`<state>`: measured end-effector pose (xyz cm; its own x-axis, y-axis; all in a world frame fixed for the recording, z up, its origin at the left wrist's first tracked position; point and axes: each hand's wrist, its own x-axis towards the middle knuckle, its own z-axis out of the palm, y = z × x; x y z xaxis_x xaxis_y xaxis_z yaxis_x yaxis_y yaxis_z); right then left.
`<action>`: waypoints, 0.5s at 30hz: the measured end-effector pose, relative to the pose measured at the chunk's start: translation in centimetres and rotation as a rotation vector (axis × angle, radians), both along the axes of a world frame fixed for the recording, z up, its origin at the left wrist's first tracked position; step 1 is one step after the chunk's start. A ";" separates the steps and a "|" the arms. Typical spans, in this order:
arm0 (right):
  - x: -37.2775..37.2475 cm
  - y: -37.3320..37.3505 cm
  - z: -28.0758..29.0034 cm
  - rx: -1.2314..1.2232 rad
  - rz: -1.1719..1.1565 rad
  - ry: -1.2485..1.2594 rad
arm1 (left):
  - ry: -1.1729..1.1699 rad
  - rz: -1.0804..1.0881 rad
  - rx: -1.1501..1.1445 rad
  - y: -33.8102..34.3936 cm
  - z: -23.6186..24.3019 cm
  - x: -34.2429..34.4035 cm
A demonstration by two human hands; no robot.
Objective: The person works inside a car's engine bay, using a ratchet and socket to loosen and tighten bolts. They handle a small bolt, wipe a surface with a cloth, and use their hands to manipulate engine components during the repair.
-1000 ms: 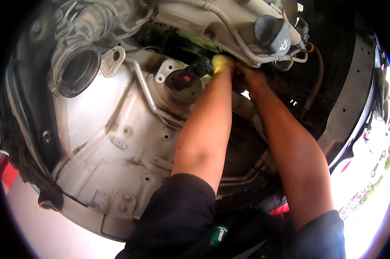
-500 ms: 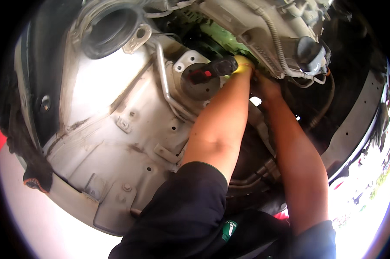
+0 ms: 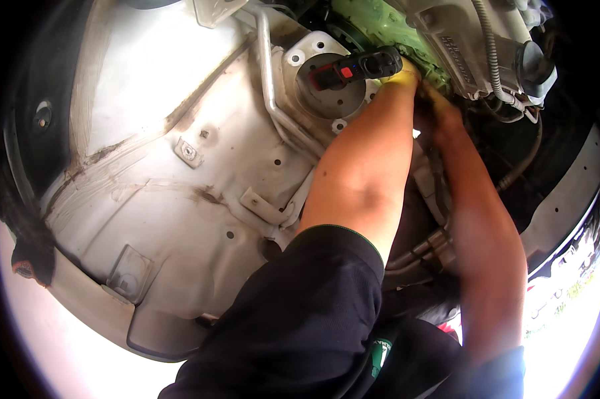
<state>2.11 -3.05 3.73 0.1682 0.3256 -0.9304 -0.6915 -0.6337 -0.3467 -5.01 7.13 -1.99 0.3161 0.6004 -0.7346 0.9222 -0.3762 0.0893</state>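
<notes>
Both my arms reach up into a narrow gap in a vehicle's bodywork. My left hand (image 3: 406, 72) is at the gap, beside a pale green lit surface (image 3: 386, 30); its fingers are hidden and the wrist area looks yellow. Across that wrist lies a black handheld device (image 3: 356, 68) with a red button; whether the hand grips it I cannot tell. Close by on the right, my right hand (image 3: 441, 106) reaches into the same dark gap, its fingers out of sight. What either hand touches in there does not show.
A round dark plate (image 3: 336, 103) on a bolted mount sits left of my left forearm. A bent metal pipe (image 3: 268, 80) runs beside it along the pale body panel (image 3: 180, 186). At the upper right are a ribbed hose (image 3: 489, 60) and a large housing (image 3: 449, 50).
The whole view has shifted, so the bodywork and my arms appear higher and further right. More of the green surface shows. Both hands stay at the same gap.
</notes>
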 end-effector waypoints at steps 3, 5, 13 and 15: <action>-0.1 0.0 0.0 0.026 0.000 0.055 | -0.013 -0.026 -0.113 1.0 -0.7 0.2; 0.3 -0.4 -0.7 0.081 -0.035 0.093 | -0.077 -0.115 -0.190 1.3 -0.2 0.4; -0.8 0.2 0.8 0.015 0.017 -0.002 | -0.098 -0.010 -0.010 0.0 0.6 -1.0; -0.6 0.2 0.9 0.024 0.003 0.023 | -0.093 0.045 -0.073 0.1 1.2 -0.8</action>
<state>1.55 -2.82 4.68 0.1462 0.3481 -0.9260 -0.6972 -0.6278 -0.3460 -5.85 7.20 -0.79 0.3593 0.5612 -0.7456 0.9243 -0.3244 0.2013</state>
